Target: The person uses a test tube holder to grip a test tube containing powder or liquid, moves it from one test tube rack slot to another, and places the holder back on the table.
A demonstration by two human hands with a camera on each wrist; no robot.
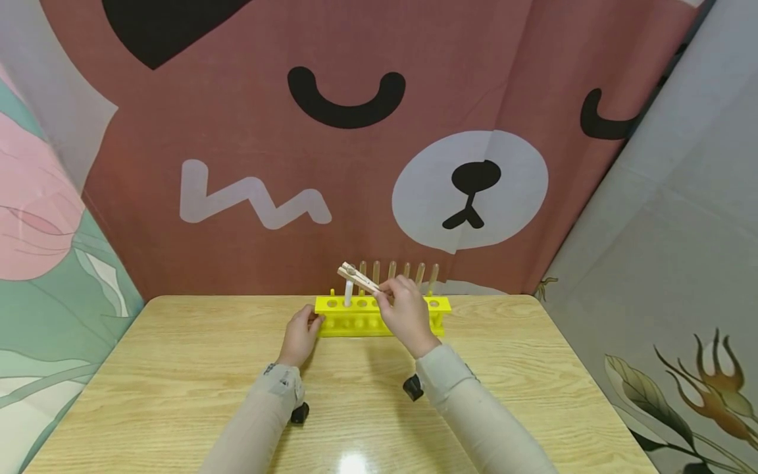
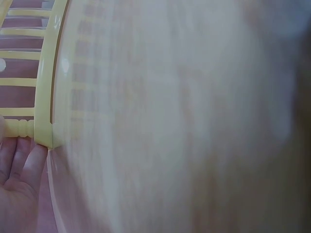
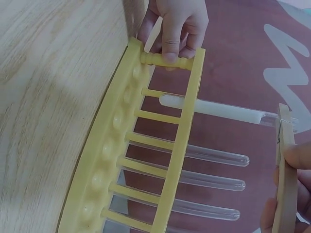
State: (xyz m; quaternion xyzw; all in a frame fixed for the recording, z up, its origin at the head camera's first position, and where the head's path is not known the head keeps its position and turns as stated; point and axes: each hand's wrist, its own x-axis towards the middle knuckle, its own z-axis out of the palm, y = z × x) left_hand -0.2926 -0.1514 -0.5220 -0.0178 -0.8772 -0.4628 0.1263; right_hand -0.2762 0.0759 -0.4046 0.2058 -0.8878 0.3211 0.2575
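A yellow test tube rack (image 1: 355,333) stands on the table. My left hand (image 1: 300,334) holds the round post (image 3: 167,60) at the rack's left end, thumb on one side, fingers behind. My right hand (image 1: 408,316) grips a wooden test tube clamp (image 1: 362,279) by its handle, above the rack. The clamp's jaws hold a glass test tube (image 3: 228,110) near its mouth; something white fills most of it. That tube passes through a hole in the top bar, its rounded end above the base in the right wrist view. Only the left fingers and palm (image 2: 22,189) show in the left wrist view.
Several clear test tubes (image 3: 216,156) stand rounded end up along the back of the rack. The wood-grain table (image 1: 195,368) runs back to a hanging cloth (image 1: 254,125) with a bear face. Another patterned cloth (image 1: 651,217) hangs along the right side.
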